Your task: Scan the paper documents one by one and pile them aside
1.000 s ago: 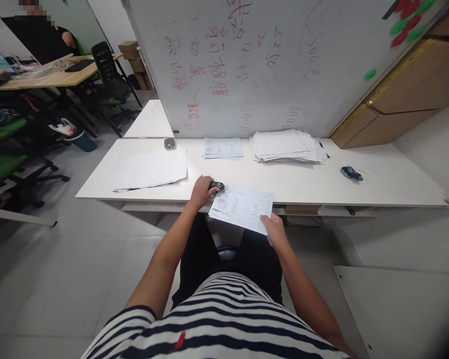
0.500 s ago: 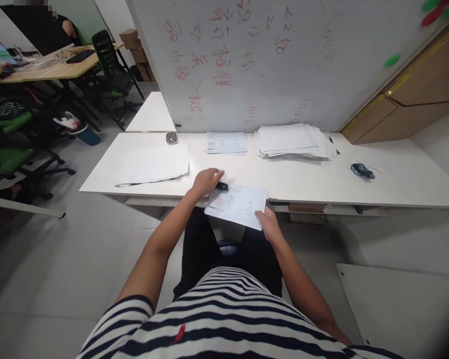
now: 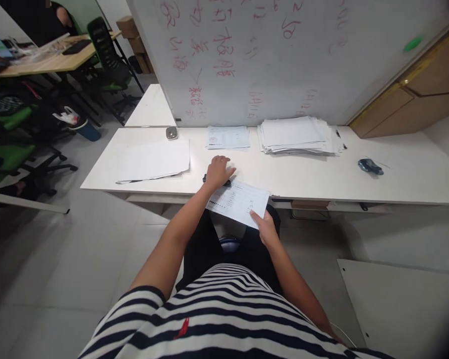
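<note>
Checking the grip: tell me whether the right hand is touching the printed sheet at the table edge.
Touching. The head view shows the right hand pinching the near corner of the printed sheet, with the thumb lying on top of the paper.

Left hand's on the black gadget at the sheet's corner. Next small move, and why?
Probably press the left hand down on the black gadget: it sits at the top-left corner of the sheet, on the desk edge, and the right hand pinches the opposite corner.
</note>
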Demonstrator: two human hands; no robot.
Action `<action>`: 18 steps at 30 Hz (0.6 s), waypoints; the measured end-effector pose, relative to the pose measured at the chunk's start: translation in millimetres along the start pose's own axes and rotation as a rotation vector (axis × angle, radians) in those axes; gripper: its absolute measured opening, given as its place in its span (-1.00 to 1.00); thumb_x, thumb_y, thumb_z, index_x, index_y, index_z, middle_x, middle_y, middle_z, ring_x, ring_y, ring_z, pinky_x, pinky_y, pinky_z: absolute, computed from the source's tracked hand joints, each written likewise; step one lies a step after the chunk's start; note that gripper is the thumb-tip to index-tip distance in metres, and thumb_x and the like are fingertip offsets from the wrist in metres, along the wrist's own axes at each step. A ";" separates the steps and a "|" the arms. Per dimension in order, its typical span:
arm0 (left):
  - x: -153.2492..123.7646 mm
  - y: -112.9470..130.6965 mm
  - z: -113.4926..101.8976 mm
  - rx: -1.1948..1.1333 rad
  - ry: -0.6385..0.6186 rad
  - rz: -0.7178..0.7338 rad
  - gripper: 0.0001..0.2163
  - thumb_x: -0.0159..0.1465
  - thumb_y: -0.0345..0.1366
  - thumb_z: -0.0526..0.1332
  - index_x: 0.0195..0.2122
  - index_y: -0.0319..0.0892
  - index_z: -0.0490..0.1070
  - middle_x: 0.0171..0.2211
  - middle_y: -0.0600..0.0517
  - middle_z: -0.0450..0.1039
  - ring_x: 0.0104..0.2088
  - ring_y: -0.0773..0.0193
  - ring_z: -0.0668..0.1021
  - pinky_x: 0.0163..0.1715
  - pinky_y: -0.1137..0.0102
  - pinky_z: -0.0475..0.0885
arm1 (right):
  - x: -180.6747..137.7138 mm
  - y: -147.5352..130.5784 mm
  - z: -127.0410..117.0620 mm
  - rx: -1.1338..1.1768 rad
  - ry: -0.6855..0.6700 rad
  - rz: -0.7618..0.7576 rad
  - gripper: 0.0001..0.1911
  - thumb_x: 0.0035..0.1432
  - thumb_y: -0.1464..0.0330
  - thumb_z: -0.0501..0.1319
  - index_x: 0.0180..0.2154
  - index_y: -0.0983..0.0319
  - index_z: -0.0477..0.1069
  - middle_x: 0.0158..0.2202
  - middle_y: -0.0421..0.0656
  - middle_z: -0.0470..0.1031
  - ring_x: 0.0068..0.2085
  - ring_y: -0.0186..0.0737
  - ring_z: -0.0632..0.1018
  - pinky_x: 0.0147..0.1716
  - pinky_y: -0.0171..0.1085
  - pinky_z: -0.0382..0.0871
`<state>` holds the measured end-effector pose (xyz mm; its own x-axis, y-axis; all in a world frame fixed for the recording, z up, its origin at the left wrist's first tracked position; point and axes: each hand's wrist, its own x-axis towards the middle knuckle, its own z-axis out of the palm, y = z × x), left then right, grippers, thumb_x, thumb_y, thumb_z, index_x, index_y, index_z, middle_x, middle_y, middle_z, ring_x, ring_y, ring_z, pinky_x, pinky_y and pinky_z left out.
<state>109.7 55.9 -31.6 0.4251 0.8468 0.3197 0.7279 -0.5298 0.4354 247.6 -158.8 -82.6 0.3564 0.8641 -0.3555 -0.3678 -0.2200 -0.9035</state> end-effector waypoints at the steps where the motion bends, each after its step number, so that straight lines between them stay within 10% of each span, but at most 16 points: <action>1: 0.0 -0.6 -4.0 -0.056 0.038 -0.048 -0.68 0.30 -0.08 0.08 -0.03 -0.15 0.34 0.02 -0.13 0.40 0.09 0.02 0.35 -0.04 0.16 0.33 | -1.7 0.3 -0.1 -0.012 -0.010 0.018 -0.45 -0.12 0.14 0.39 -0.08 0.23 0.45 -0.07 -0.07 0.56 -0.17 -0.07 0.59 -0.26 -0.16 0.52; 5: -12.3 1.4 -24.3 -0.121 0.183 0.005 -0.66 0.40 -0.12 -0.13 -0.04 -0.15 0.34 -0.04 -0.08 0.43 0.01 0.18 0.41 0.00 0.26 0.28 | -0.3 -8.5 -3.1 -0.071 0.023 -0.004 -0.49 -0.13 0.11 0.38 -0.17 0.28 0.49 -0.22 -0.07 0.60 -0.44 -0.20 0.54 -0.58 -0.27 0.40; 9: -35.4 -8.8 -32.4 0.069 0.032 0.161 -0.66 0.38 -0.10 -0.08 -0.19 -0.12 0.42 -0.23 -0.04 0.49 -0.14 0.17 0.47 -0.12 0.26 0.27 | 3.9 -46.0 -23.1 -0.135 0.123 -0.104 -0.54 -0.14 0.12 0.38 -0.24 0.31 0.53 -0.32 -0.09 0.60 -0.50 -0.23 0.50 -0.59 -0.28 0.36; 18: -49.5 -34.5 -10.1 0.216 0.126 0.112 -0.62 0.37 -0.08 -0.07 -0.45 -0.13 0.39 -0.47 -0.05 0.40 -0.35 0.15 0.42 -0.35 0.28 0.16 | -37.6 -131.3 -84.3 -0.192 0.385 -0.463 -0.56 -0.10 0.17 0.40 -0.16 0.23 0.55 -0.17 -0.07 0.59 -0.16 0.00 0.58 -0.08 0.02 0.46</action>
<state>58.1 31.8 -53.9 0.4491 0.7639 0.4635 0.7836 -0.5860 0.2065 354.8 -200.6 29.2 0.7381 0.6724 0.0545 0.0470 0.0294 -0.9985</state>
